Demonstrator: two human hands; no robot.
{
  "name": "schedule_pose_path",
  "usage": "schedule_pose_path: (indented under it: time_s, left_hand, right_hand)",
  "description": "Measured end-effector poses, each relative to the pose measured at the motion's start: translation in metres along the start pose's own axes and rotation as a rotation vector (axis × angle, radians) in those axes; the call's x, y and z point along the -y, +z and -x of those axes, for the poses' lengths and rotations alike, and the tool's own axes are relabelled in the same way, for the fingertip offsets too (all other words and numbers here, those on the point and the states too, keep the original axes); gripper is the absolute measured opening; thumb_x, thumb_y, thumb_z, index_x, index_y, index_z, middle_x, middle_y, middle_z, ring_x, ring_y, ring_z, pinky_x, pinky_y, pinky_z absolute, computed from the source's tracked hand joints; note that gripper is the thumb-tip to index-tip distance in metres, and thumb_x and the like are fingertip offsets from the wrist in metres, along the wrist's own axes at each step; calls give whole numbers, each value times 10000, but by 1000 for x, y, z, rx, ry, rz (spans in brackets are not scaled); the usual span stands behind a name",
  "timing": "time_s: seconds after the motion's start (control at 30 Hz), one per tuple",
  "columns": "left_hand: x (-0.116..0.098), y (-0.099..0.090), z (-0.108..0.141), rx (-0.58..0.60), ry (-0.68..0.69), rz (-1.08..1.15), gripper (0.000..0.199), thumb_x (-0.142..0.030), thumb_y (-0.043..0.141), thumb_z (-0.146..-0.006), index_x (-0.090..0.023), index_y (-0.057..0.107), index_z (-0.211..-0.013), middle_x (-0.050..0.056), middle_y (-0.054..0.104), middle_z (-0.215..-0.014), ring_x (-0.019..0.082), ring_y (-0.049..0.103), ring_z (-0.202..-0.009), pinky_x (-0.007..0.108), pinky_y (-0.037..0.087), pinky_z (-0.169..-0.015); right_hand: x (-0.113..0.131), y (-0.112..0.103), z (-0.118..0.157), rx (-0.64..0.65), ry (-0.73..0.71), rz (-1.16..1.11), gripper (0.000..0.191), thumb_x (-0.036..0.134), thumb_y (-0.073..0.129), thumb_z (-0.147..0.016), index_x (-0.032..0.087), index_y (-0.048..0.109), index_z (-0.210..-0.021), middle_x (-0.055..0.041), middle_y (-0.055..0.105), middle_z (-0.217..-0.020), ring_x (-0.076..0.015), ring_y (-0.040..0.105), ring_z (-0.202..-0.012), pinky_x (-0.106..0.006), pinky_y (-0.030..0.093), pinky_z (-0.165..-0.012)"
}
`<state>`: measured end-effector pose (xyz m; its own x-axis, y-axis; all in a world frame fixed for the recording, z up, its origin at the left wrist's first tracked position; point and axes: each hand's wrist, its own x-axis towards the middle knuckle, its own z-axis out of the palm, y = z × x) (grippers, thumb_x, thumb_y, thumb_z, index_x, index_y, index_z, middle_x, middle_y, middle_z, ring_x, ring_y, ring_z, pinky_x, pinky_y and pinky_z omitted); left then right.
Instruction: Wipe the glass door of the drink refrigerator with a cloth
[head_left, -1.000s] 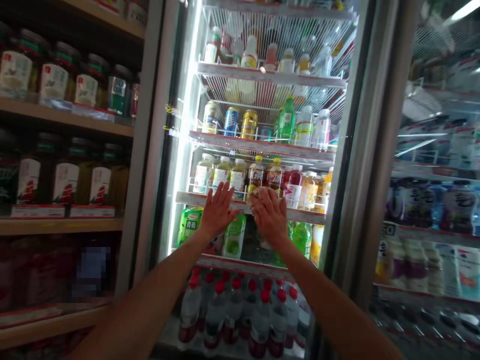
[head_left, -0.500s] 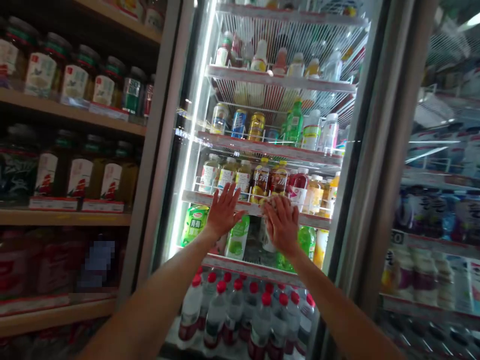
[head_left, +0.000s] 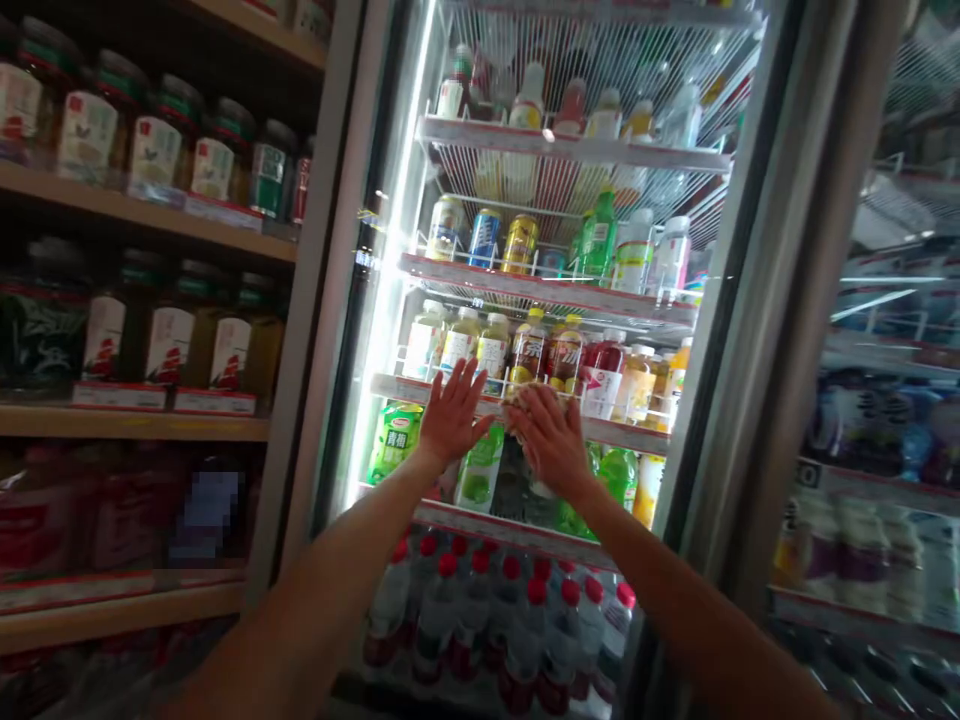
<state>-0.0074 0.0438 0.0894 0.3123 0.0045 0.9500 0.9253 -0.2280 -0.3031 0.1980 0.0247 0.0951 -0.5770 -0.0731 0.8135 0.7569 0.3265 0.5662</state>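
My left hand (head_left: 452, 418) lies flat with fingers spread against the glass door (head_left: 517, 485) of a lit drinks fridge. To its right, my right hand (head_left: 553, 440) presses a crumpled pale cloth (head_left: 514, 412) to the same glass. Most of the cloth is hidden under the palm and fingers. Behind the glass, near my fingertips, stand bottles of dark tea with yellow caps (head_left: 529, 345) and a green-labelled bottle (head_left: 480, 470).
Wooden shelves (head_left: 150, 425) with several jars and bottles stand on the left. A metal door frame (head_left: 795, 300) runs up the right side, beside another glass-fronted fridge (head_left: 885, 490). Several red-capped bottles (head_left: 525, 620) fill the bottom of the lit fridge.
My right hand has slid left across the glass with the cloth, closer to my left hand. The left hand keeps its place on the glass, while the view has shifted slightly.
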Motion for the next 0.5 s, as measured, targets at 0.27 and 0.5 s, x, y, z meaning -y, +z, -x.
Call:
schedule_pose_path:
  time_s: [0.27, 0.5]
  left_hand:
    - [0, -1, 1, 30, -21, -5, 618, -472, 338, -889, -132, 257, -1399, 135, 314, -1452, 233, 110, -1391, 446, 80, -1121]
    - [1, 0, 1, 21, -11, 20, 616, -452, 346, -888, -122, 254, -1400, 153, 321, -1445, 231, 92, -1393, 451, 96, -1119]
  right_hand:
    - [-78, -14, 11, -245, 635, 193, 442, 321, 409, -880, 189, 461, -1299, -154, 375, -1412, -289, 280, -1333, -554, 206, -1035]
    - [-10, -3, 13, -75, 248, 61, 387, 274, 447, -865, 229, 517, -1243, -104, 420, -1392, -244, 246, -1353, -499, 162, -1082]
